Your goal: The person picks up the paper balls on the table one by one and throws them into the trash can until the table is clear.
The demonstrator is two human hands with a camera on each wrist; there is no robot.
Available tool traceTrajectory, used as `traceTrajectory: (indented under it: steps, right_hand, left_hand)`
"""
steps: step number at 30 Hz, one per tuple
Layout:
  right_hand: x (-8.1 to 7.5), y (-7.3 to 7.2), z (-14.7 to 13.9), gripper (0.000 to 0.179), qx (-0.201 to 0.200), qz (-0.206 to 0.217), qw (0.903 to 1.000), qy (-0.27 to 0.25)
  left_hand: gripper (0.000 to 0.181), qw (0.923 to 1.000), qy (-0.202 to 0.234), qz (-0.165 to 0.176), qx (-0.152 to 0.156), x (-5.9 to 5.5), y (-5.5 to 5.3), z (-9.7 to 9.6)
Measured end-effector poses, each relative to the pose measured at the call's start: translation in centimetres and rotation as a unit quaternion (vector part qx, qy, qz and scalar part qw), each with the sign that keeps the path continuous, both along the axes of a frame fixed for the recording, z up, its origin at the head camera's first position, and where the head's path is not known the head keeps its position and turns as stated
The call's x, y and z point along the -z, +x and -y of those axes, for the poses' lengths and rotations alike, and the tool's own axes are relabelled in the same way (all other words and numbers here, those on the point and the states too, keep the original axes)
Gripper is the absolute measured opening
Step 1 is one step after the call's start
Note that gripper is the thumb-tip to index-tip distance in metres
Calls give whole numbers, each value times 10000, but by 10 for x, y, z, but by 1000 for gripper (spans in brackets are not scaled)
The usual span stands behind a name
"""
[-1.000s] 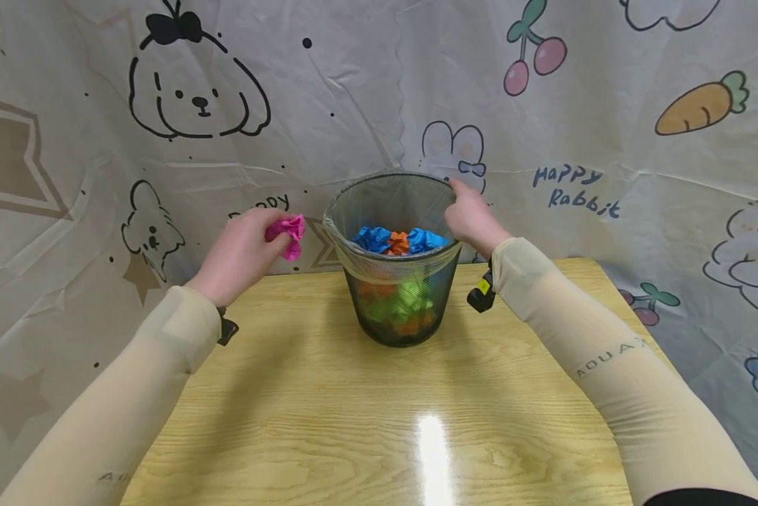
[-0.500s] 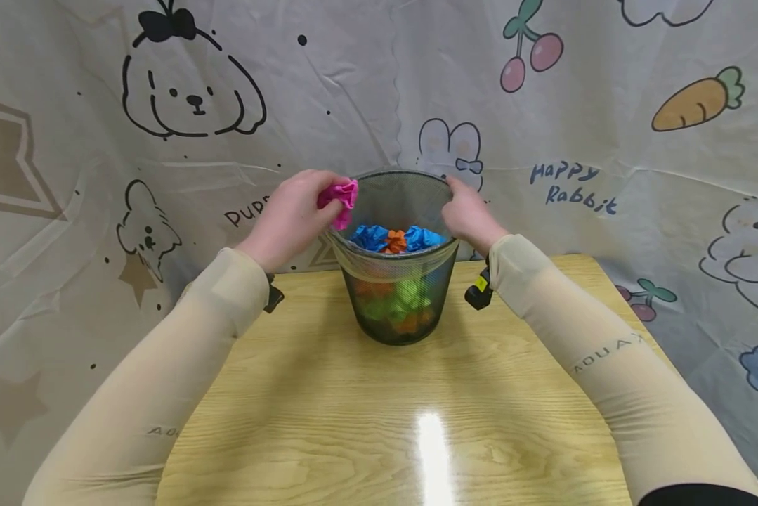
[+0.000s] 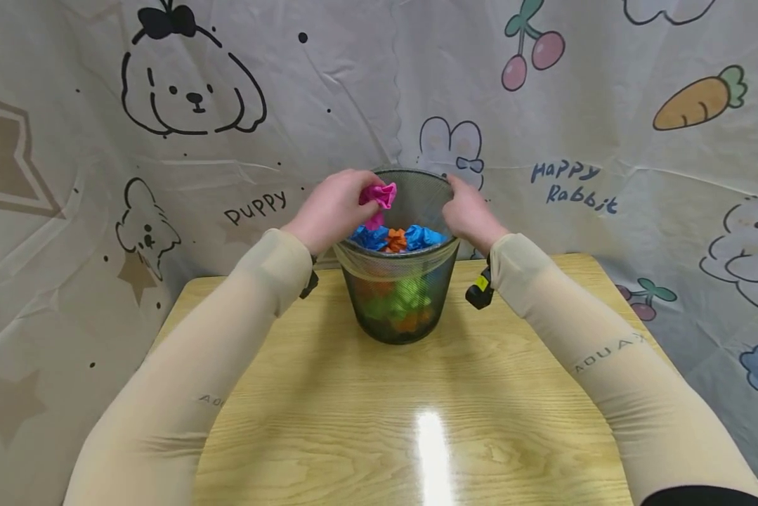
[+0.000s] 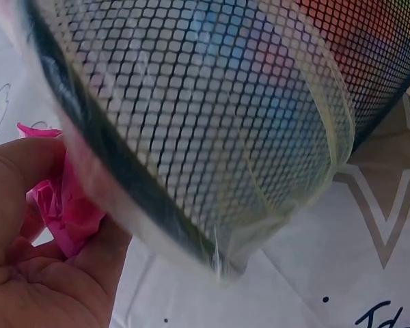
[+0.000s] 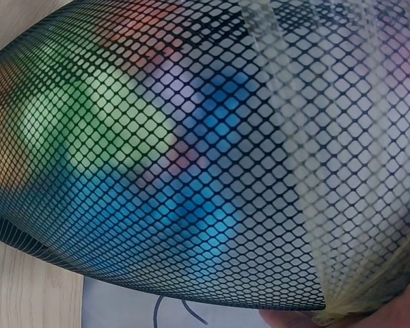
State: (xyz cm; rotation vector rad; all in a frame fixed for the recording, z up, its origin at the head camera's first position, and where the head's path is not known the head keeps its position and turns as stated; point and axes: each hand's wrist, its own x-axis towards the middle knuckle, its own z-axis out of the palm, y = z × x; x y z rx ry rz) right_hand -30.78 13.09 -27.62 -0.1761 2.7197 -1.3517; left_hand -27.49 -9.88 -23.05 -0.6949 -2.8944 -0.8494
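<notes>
A black mesh wastebasket [image 3: 442,288] with a clear plastic liner [image 3: 379,266] folded over its rim stands upright on the table. Crumpled blue paper [image 3: 424,237] and orange paper [image 3: 395,241] lie on top inside; green paper [image 5: 116,126] shows through the mesh in the right wrist view. My left hand [image 3: 331,207] pinches a crumpled pink paper ball [image 3: 381,195] between thumb and fingers over the basket's left rim. In the left wrist view the pink ball [image 4: 68,212] is beside the rim, partly covered by fingers. My right hand [image 3: 470,214] grips the basket's right rim.
The wooden table [image 3: 353,414] extends in front of the basket and to both sides. Close behind its back edge hangs a pale cloth [image 3: 353,84] printed with cartoons. A black wrist device [image 3: 480,289] sits below the right cuff.
My left hand has carried the pink paper ball rightward from left of the basket to over its opening. The right hand stays on the rim, and the basket stands where it was.
</notes>
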Motion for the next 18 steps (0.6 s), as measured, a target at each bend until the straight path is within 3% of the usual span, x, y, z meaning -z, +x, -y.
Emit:
traceTrajectory:
  steps: [8, 18]
  right_hand:
    - [1, -1, 1, 73, -23, -4, 10000, 11]
    - [3, -4, 3, 72, 30, -11, 10000, 62]
  left_hand:
    - [28, 9992, -235, 277, 134, 8, -5, -9]
    - [54, 9966, -813, 114, -29, 10, -5, -10]
